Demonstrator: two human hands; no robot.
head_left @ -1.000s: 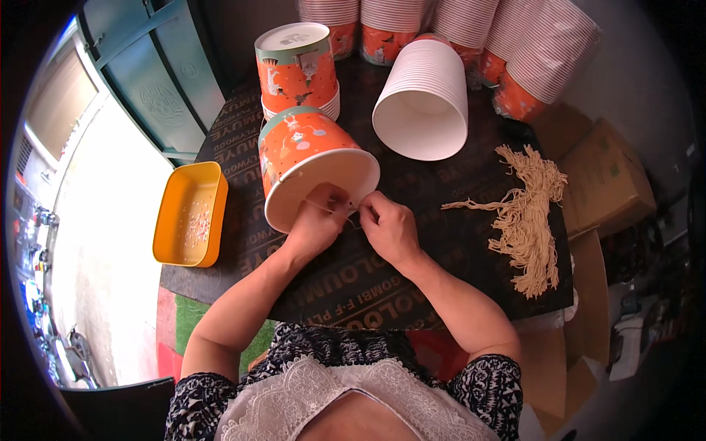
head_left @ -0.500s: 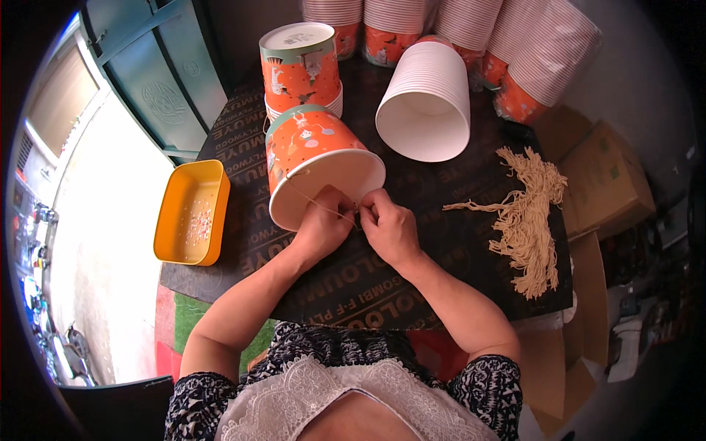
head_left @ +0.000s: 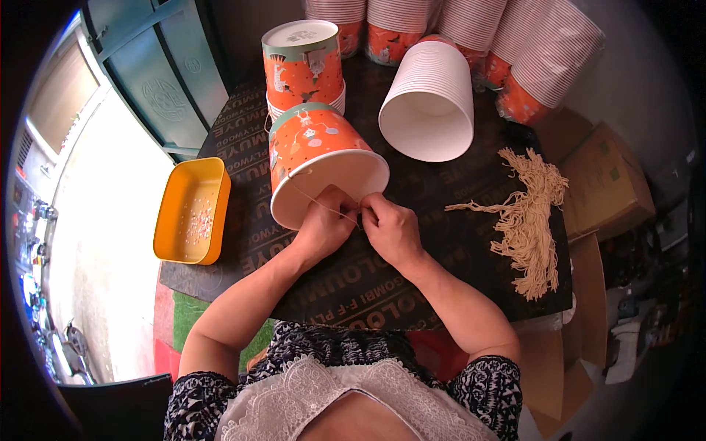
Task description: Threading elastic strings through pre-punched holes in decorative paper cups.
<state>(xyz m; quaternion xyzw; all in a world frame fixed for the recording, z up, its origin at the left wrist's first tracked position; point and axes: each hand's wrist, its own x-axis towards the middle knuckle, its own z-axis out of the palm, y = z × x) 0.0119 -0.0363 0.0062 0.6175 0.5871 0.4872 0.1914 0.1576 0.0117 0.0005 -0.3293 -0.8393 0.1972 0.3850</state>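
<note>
An orange paper bucket (head_left: 312, 147) with printed figures and a green base band lies tilted on the dark table, its white mouth facing me. A thin beige string (head_left: 307, 195) runs from the bucket's left side across the mouth to my fingers. My left hand (head_left: 329, 220) is closed at the lower rim, partly inside the opening, pinching the string. Beside it my right hand (head_left: 390, 224) is closed too, thumb and forefinger pressed together on the string by the rim. The fingertips hide the string's end there.
A bundle of beige strings (head_left: 533, 228) lies at the right. A yellow tray (head_left: 165, 220) holding small coloured bits stands at the left edge. Behind are upturned orange buckets (head_left: 303, 73), a lying stack of white-rimmed buckets (head_left: 434, 103) and several wrapped stacks (head_left: 551, 59). Cardboard boxes (head_left: 607, 180) stand right.
Almost nothing differs. Both hands stay at the bucket's rim with the string; the whole view has shifted very slightly.
</note>
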